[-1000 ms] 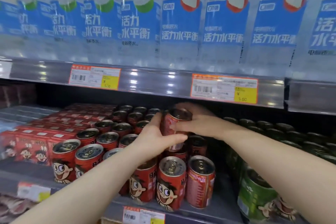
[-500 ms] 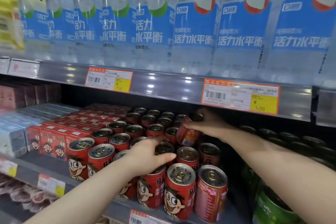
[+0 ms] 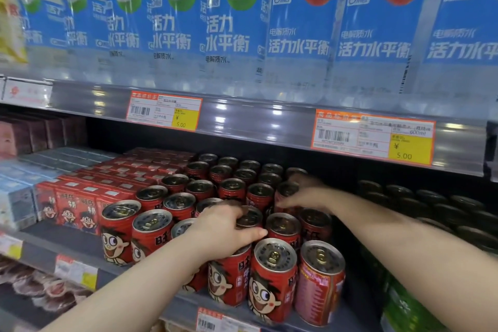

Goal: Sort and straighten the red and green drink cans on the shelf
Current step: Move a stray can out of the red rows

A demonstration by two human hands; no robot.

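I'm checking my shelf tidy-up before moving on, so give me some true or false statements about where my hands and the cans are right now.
1. The left hand grips a middle red can by its top. True.
2. The right hand hangs idle. False: it holds a rear red can.
3. The green cans stand left of the red ones. False: they stand to the right.
4. Water bottles fill the shelf above. True.
5. The front right can shows its cartoon face. False: its text panel faces out.
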